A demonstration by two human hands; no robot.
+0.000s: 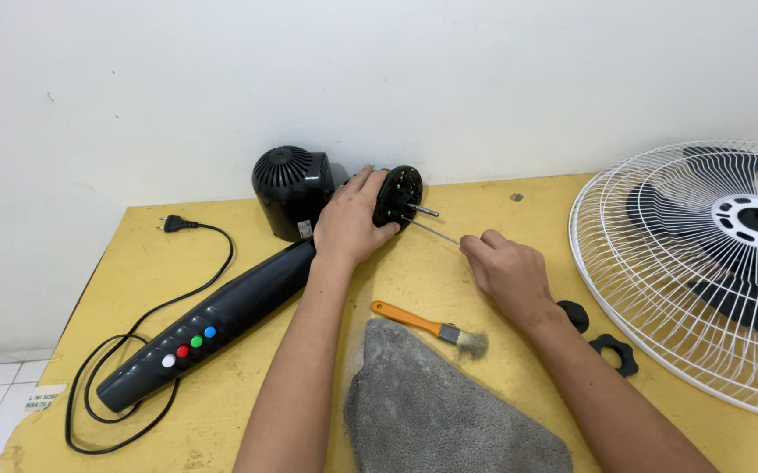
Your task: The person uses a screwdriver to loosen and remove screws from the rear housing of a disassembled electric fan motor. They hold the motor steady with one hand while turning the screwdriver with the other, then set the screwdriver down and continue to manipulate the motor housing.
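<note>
A black fan motor housing [292,188] lies on its side on the yellow table [449,271], joined to a black stand column [212,324] with coloured buttons. My left hand [350,221] grips the motor just behind its round black front plate [397,194], from which a metal shaft [424,210] sticks out. My right hand [507,271] holds a thin metal rod [436,231] whose tip reaches the front plate.
A white wire fan grille [659,263] with black blades under it lies at the right. An orange-handled brush [432,328] and a grey cloth [449,412] lie near me. Two black knobs [614,352] sit by the grille. The black power cord [147,320] loops at the left.
</note>
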